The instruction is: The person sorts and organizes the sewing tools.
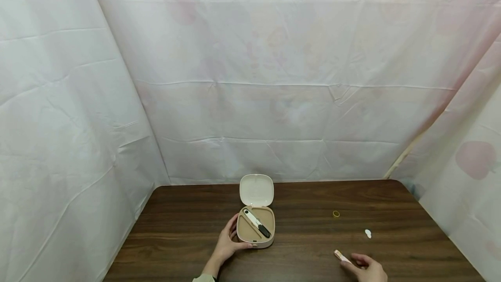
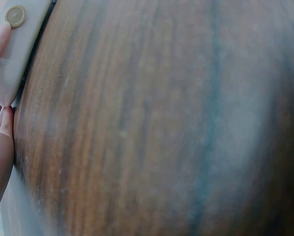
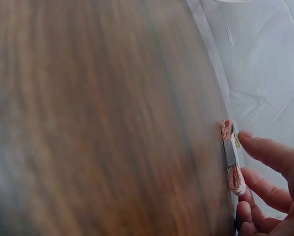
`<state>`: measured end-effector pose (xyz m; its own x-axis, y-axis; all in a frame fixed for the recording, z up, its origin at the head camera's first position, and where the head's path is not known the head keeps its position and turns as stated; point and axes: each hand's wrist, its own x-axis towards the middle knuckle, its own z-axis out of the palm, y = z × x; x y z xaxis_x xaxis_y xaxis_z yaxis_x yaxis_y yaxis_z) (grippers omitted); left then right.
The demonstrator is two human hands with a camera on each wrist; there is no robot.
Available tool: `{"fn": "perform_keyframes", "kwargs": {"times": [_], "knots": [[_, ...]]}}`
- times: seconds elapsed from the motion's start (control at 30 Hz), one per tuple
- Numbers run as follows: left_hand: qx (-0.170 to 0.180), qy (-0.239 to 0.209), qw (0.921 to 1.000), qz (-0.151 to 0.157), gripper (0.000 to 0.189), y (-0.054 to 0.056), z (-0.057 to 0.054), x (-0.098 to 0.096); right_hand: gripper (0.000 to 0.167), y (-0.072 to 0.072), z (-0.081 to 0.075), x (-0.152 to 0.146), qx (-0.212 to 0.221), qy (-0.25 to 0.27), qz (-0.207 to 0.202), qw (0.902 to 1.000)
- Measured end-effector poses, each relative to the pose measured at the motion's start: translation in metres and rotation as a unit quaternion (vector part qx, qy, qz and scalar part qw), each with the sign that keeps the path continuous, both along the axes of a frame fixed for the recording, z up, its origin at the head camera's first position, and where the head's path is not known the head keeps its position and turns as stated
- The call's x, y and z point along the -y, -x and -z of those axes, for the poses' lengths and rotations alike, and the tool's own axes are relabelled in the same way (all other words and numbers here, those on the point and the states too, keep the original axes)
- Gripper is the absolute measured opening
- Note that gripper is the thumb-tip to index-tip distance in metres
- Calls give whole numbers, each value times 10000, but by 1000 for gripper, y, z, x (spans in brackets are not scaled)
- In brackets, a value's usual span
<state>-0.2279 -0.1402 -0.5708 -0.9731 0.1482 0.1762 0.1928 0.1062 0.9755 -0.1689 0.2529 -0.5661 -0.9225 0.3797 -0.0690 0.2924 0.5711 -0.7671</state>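
A small white box [image 1: 263,244] with its lid [image 1: 256,190] raised stands on the table. My left hand [image 1: 226,243] grips its left side, the thumb on the front by a round button [image 2: 15,16]. Across the beige tray [image 1: 245,232] inside lies a slim white tool [image 1: 252,217] with a black end. Farther right, my right hand [image 1: 365,268] has its thumb and fingertips at a folded pink-and-white tape [image 1: 339,254]. In the right wrist view, a grey band [image 3: 230,153] wraps the tape's middle, and the fingertips pinch it along one side.
A yellow ring [image 1: 336,214] and a small white flat piece [image 1: 368,233] lie on the brown wooden table [image 1: 180,221], beyond my right hand. White cloth [image 1: 274,112] hangs behind the table and along both sides.
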Motion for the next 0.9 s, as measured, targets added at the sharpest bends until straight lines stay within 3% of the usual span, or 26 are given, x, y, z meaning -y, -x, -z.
{"fn": "perform_keyframes", "kwargs": {"times": [0.27, 0.6, 0.9], "knots": [[-19, 78, 10000, -22, 100, 0, 1, 0, 68, 2, 7, -2, -180, -154, 17, 9997], [23, 120, 9999, -33, 101, 1, 2, 0, 74, 4, 10, -5, -230, -253, -269, 9991], [-15, 72, 10000, 4, 101, 2, 2, -1, 52, 3, 9, -4, -242, -366, -295, 9986]]}}
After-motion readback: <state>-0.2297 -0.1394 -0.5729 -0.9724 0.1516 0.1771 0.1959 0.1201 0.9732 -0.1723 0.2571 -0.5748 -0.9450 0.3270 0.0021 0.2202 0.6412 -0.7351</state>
